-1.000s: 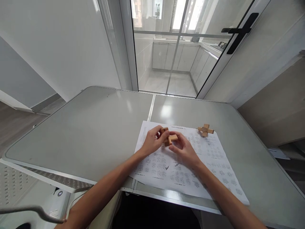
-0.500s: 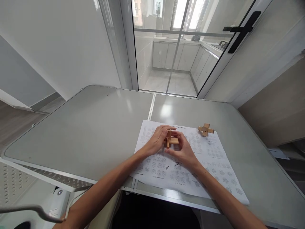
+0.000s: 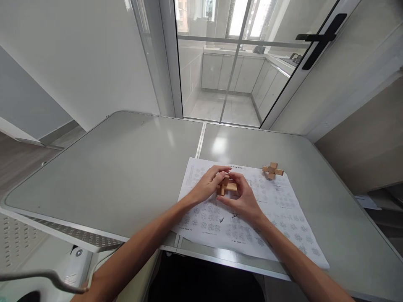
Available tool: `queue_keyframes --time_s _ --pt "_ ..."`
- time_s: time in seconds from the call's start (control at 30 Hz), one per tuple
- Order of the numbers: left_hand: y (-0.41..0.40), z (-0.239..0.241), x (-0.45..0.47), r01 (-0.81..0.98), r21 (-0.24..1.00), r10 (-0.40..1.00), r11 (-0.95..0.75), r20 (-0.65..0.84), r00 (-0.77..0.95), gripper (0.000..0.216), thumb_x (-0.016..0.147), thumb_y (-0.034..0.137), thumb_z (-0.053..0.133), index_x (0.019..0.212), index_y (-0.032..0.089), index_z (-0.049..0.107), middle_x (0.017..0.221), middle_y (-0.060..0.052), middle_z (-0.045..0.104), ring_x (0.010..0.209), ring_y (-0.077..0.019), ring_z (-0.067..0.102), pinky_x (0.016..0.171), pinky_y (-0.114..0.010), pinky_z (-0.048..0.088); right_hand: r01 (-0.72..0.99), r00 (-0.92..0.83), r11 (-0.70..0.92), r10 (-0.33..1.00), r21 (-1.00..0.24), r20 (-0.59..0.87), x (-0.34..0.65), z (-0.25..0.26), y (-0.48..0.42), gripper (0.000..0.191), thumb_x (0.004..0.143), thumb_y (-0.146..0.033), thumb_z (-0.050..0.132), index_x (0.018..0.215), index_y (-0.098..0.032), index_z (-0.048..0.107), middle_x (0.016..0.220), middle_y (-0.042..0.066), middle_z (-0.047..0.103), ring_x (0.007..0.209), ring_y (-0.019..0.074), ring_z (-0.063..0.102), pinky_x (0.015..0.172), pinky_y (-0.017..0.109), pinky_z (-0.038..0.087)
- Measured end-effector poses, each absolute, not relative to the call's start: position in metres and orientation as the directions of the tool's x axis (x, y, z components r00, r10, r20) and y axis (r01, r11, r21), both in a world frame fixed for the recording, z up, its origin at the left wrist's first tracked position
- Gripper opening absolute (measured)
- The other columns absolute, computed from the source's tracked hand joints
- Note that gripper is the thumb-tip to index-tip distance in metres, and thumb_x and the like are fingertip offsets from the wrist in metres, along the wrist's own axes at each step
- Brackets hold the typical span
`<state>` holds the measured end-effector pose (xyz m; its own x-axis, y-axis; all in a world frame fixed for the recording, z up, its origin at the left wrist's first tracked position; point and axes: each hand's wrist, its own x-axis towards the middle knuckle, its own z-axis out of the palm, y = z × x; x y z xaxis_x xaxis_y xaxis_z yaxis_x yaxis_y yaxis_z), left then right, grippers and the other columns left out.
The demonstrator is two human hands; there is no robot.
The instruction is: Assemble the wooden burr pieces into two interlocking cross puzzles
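Note:
Between my two hands is a wooden interlocking puzzle point(image 3: 231, 187) made of short light-brown bars. My left hand point(image 3: 210, 183) curls over its left and far side, thumb on top of a bar. My right hand point(image 3: 242, 195) wraps round the right side, with its thumb at the near edge. Fingers cover part of the puzzle, so its full shape is hidden. Under both hands lies a large white instruction sheet point(image 3: 214, 239) printed with rows of small diagrams. A second wooden puzzle, cross-shaped point(image 3: 272, 171), rests at the sheet's far right corner.
The grey folding table point(image 3: 110, 176) has a seam down its middle. Beyond its far edge stands a glass door point(image 3: 214, 75) with a black handle point(image 3: 324, 41). At lower left, a bent metal rod point(image 3: 47, 274) sits below the table edge.
The puzzle between my hands has tilted slightly and its upper bar leans a little to the right. My hands have barely shifted. The cross-shaped puzzle and the sheet stay in place.

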<state>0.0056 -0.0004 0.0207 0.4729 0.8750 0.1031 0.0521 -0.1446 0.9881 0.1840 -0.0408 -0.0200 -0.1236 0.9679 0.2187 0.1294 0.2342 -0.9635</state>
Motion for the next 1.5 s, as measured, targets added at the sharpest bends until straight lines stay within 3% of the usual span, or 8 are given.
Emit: queue_keyframes --time_s 0.33,0.53,0.67,0.8,0.97,1.2,1.33,1.5 --pt "0.001 0.019 0.006 0.044 0.994 0.906 -0.105 0.077 0.417 0.040 0.103 0.049 0.051 0.129 0.021 0.063 0.138 -0.012 0.064 0.126 -0.0269 0.062 0.112 -0.045 0.048 0.169 -0.102 0.253 0.966 -0.952 0.239 0.185 -0.020 -0.041 0.072 0.072 -0.047 0.093 0.131 -0.032 0.055 0.134 0.008 0.065 0.122 0.0311 0.065 0.105 0.053 0.056" --pt "0.005 0.012 0.005 0.042 0.997 0.940 -0.072 0.053 0.337 0.048 0.106 0.058 0.040 0.127 0.023 0.064 0.135 -0.010 0.068 0.128 -0.0261 0.061 0.115 -0.044 0.044 0.194 -0.068 0.247 0.969 -0.949 0.238 0.184 -0.012 -0.042 0.069 0.077 -0.050 0.089 0.132 -0.031 0.052 0.133 0.008 0.065 0.120 0.0304 0.066 0.103 0.051 0.057" --pt "0.012 0.006 0.005 0.008 0.996 0.957 -0.092 0.087 0.276 0.047 0.107 0.056 0.037 0.124 0.021 0.064 0.137 -0.011 0.066 0.128 -0.0252 0.061 0.108 -0.041 0.047 0.295 -0.048 0.264 0.964 -0.918 0.262 0.190 -0.005 -0.040 0.071 0.077 -0.052 0.089 0.133 -0.031 0.052 0.136 0.009 0.064 0.122 0.0309 0.065 0.104 0.051 0.055" --pt "0.015 0.007 0.004 0.012 0.996 0.970 -0.091 0.085 0.229 0.044 0.106 0.054 0.039 0.120 0.020 0.063 0.135 -0.012 0.066 0.127 -0.0249 0.061 0.104 -0.040 0.048 0.463 -0.048 0.280 0.955 -0.841 0.291 0.207 0.000 -0.043 0.076 0.075 -0.057 0.088 0.135 -0.029 0.049 0.135 0.010 0.063 0.119 0.0324 0.066 0.101 0.050 0.056" --pt "0.012 0.011 0.001 0.061 0.996 0.976 -0.070 0.056 0.213 0.043 0.106 0.055 0.041 0.121 0.023 0.065 0.140 -0.010 0.065 0.130 -0.0264 0.059 0.110 -0.042 0.045 0.703 -0.107 0.277 0.952 -0.655 0.288 0.251 0.003 -0.062 0.074 0.079 -0.066 0.081 0.133 -0.028 0.048 0.135 0.012 0.064 0.114 0.0347 0.068 0.092 0.049 0.058" --pt "0.012 0.008 0.001 0.064 0.995 0.981 -0.080 0.068 0.182 0.038 0.106 0.051 0.045 0.124 0.024 0.064 0.153 -0.009 0.057 0.140 -0.0265 0.053 0.118 -0.042 0.040 0.839 -0.029 0.164 0.966 -0.518 0.259 0.317 -0.001 -0.076 0.070 0.082 -0.077 0.070 0.126 -0.027 0.047 0.139 0.014 0.063 0.117 0.0380 0.068 0.086 0.048 0.059" --pt "0.013 0.006 0.000 0.096 0.992 0.983 -0.077 0.059 0.176 0.038 0.106 0.049 0.046 0.130 0.024 0.060 0.158 -0.009 0.052 0.142 -0.0270 0.051 0.119 -0.044 0.038 0.850 0.040 0.091 0.971 -0.519 0.236 0.340 -0.008 -0.072 0.074 0.078 -0.079 0.071 0.123 -0.027 0.046 0.143 0.017 0.062 0.115 0.0424 0.069 0.081 0.053 0.061" --pt "0.013 0.005 -0.006 0.070 0.992 0.981 -0.104 0.090 0.175 0.040 0.104 0.052 0.050 0.132 0.024 0.058 0.165 -0.010 0.043 0.145 -0.0290 0.048 0.119 -0.047 0.039 0.782 0.134 0.049 0.960 -0.621 0.245 0.357 -0.021 -0.065 0.070 0.077 -0.074 0.077 0.120 -0.027 0.048 0.129 0.018 0.069 0.112 0.0443 0.071 0.088 0.062 0.060"
